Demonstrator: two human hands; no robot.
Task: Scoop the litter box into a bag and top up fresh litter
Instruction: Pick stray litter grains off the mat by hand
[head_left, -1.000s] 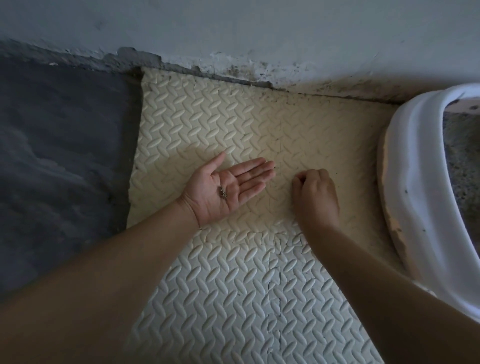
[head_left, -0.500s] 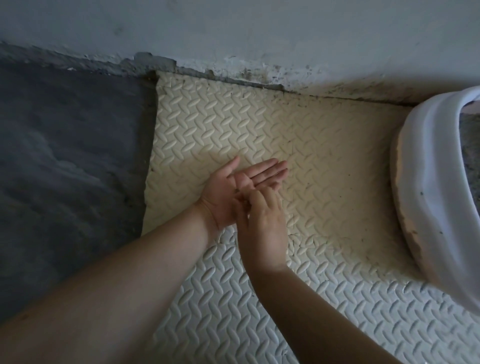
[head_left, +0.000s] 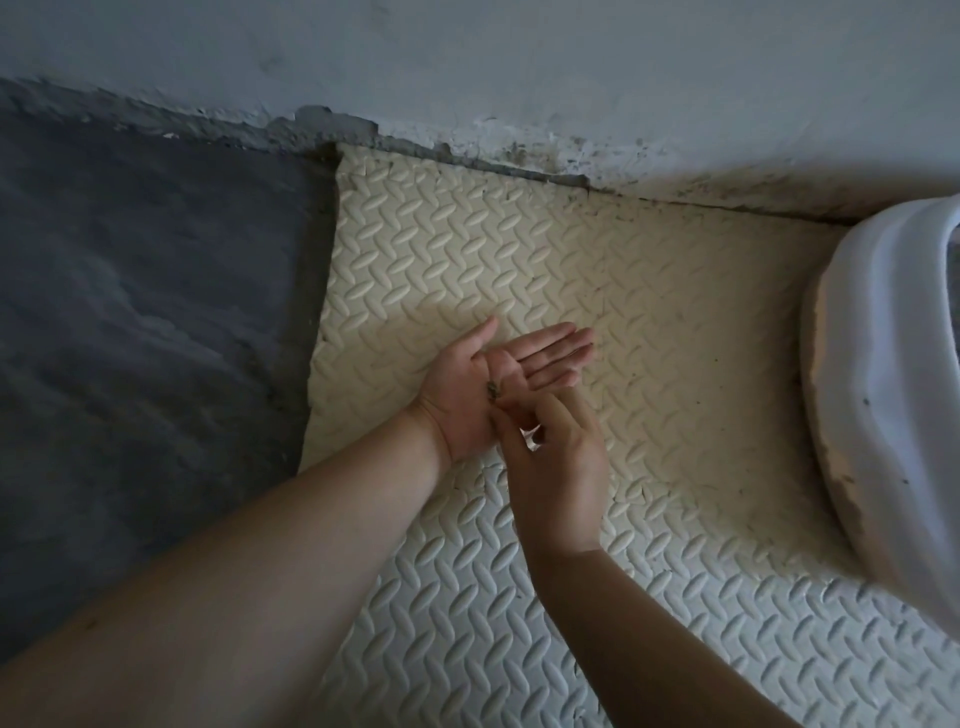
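Since a second ago my right hand (head_left: 558, 467) has left the cream embossed foam mat (head_left: 649, 312); its curled fingertips meet my flat, palm-up left hand (head_left: 462, 405), where dark litter crumbs (head_left: 491, 391) lie. Whether it pinches one, I cannot tell. White plastic litter box (head_left: 883, 415) sits right.

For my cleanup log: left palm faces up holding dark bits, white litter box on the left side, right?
No. The head view shows the white litter box on the right side; the left hand does face palm up holding dark bits.
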